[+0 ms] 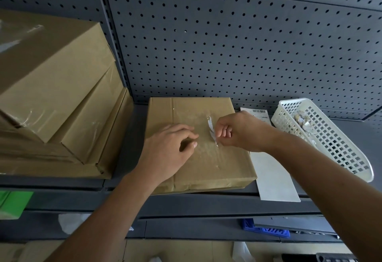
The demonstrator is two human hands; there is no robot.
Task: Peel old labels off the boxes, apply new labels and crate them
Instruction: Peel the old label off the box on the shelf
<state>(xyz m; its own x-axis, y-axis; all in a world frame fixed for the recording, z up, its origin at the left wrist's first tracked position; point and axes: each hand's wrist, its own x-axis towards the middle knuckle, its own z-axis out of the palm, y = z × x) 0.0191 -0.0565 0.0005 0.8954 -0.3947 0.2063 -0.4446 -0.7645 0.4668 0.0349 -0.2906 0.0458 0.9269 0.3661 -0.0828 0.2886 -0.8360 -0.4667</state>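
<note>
- Brown cardboard formed the flat box (206, 158), which was laid on the dark grey shelf (186, 199), its far edge close to the pegboard (227, 44) behind.
- A torn white label remnant (211, 127) was seen partly lifted from the box's top face, right of centre, with shiny residue spread on the cardboard around it.
- The remnant's lower end was pinched by the right hand (237, 131), with the thumb and forefinger closed on the paper and the other fingers curled into the palm. The forearm was stretched in from the lower right.
- The left hand (167, 148) was rested palm down on the box just left of the remnant. Its fingers were loosely bent and nothing was gripped. The forearm was angled in from the lower left.
- A barcoded label sheet (259, 114) was partly hidden behind the right wrist, and a plain white sheet (275, 179) was laid beside the box's right edge.
- Further right, a white perforated basket (330, 144) was tilted on the shelf, with crumpled paper scraps (302, 119) gathered at its far end.
- A stack of larger boxes (51, 96) was piled on the left.
- A blue crate (266, 229) was partly visible below the shelf.
</note>
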